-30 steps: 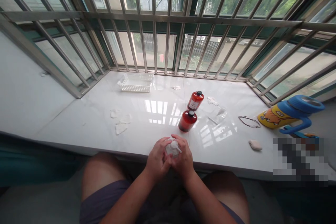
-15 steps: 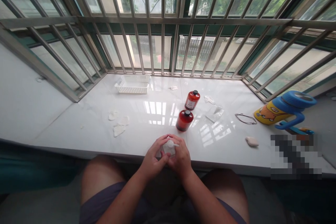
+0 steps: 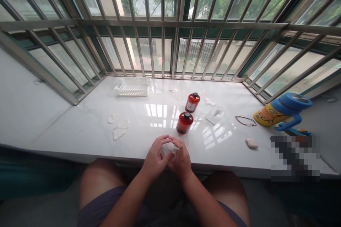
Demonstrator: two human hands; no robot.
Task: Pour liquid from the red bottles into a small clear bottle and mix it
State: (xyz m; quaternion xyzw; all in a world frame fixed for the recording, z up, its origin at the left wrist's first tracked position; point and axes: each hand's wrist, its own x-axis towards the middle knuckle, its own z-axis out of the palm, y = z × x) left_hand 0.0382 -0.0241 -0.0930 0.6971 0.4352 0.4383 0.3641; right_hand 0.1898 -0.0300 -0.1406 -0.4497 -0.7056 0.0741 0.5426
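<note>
Close to the counter's front edge, my left hand and my right hand are both wrapped round a translucent pump bottle. Its whitish top, with a short spout pointing right, shows between my fingers; the lower part is hidden by my palms. My left thumb lies across the top. Just beyond my hands stands a dark red bottle with a black cap. Behind it is a second red bottle with a black cap and a pale label.
A white perforated basket sits at the back left. Crumpled tissue pieces lie left. On the right are a clear plastic packet, a cord loop, a beige rounded object and a blue-yellow flask. Metal bars close off the window.
Both hands stay round the pump bottle; my left thumb has moved up and over its top, covering more of it. The view has shifted slightly to the right.
</note>
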